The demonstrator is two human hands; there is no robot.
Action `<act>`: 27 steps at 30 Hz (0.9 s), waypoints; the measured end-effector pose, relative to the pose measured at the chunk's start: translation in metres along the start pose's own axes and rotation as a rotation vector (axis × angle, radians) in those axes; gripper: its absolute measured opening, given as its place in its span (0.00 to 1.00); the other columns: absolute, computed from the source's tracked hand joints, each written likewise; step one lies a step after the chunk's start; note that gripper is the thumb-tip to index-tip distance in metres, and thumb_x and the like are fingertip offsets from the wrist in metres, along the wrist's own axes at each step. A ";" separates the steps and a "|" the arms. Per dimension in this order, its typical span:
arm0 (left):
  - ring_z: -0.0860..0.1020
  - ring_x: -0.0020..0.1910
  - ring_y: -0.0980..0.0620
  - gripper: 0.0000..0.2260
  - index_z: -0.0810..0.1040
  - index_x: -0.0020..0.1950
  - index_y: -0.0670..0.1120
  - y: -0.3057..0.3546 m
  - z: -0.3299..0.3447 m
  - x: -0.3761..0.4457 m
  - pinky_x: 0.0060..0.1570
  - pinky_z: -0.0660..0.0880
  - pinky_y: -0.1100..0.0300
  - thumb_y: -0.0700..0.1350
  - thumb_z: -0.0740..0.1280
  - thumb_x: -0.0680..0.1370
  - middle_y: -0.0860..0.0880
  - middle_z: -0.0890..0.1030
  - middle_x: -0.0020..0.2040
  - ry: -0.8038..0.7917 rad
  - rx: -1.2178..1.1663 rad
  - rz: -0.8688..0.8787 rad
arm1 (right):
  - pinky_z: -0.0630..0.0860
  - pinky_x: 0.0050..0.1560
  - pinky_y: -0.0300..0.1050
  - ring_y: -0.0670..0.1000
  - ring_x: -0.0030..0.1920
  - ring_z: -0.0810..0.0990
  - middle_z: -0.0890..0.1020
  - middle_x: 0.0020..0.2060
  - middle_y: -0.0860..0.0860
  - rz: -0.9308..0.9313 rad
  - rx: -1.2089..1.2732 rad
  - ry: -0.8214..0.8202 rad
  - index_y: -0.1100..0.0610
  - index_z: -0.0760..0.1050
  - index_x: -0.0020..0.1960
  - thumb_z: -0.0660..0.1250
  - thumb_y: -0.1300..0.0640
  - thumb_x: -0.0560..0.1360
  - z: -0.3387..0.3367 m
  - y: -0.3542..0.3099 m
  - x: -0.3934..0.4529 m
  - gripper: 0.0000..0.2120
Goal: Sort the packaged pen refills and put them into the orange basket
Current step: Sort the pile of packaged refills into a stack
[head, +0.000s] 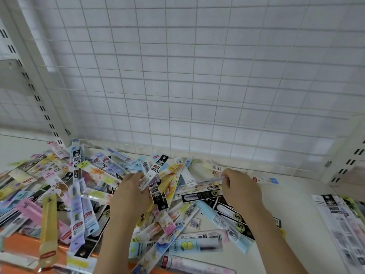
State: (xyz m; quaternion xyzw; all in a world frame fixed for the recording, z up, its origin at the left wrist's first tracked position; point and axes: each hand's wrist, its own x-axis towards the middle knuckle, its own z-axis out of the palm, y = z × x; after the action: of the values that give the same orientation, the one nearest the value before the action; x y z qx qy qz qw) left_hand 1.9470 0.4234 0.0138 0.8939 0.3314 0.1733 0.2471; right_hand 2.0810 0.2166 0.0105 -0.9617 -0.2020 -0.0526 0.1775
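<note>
Left hand grips a black-white refill pack over the refill pile on the shelf. Right hand fingers pinch a thin pack. Orange basket bottom-left, partly under packs.

Open surface at right between refill heap and stacked packs; blocked behind by wire grid.
</note>
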 end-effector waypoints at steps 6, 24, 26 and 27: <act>0.75 0.61 0.45 0.20 0.68 0.70 0.48 -0.004 0.002 0.003 0.54 0.75 0.50 0.46 0.63 0.78 0.46 0.77 0.63 -0.039 0.043 -0.049 | 0.73 0.41 0.47 0.53 0.42 0.77 0.79 0.40 0.49 0.068 0.240 0.040 0.53 0.74 0.48 0.52 0.54 0.79 -0.014 0.009 -0.016 0.12; 0.68 0.37 0.43 0.14 0.60 0.34 0.43 0.021 0.003 0.016 0.34 0.58 0.54 0.39 0.53 0.80 0.47 0.65 0.26 0.072 0.059 0.093 | 0.67 0.33 0.44 0.57 0.32 0.73 0.81 0.43 0.60 0.205 0.489 -0.016 0.62 0.73 0.49 0.57 0.59 0.79 -0.025 0.036 -0.033 0.08; 0.68 0.34 0.44 0.13 0.61 0.35 0.43 0.032 0.009 0.022 0.32 0.59 0.55 0.40 0.52 0.81 0.47 0.66 0.28 0.016 0.013 0.100 | 0.70 0.35 0.45 0.62 0.39 0.79 0.82 0.44 0.57 0.210 0.505 -0.025 0.61 0.73 0.49 0.56 0.58 0.80 -0.026 0.040 -0.036 0.09; 0.67 0.32 0.45 0.13 0.61 0.36 0.43 0.039 0.012 0.025 0.31 0.58 0.55 0.40 0.52 0.81 0.47 0.66 0.29 -0.014 -0.003 0.108 | 0.70 0.35 0.44 0.61 0.38 0.79 0.82 0.45 0.54 0.212 0.503 -0.030 0.61 0.73 0.47 0.56 0.58 0.80 -0.027 0.042 -0.037 0.09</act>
State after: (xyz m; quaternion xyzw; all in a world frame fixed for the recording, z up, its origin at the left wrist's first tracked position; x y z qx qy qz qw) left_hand 1.9902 0.4110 0.0294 0.9113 0.2807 0.1804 0.2411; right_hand 2.0636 0.1569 0.0155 -0.9038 -0.1095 0.0323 0.4124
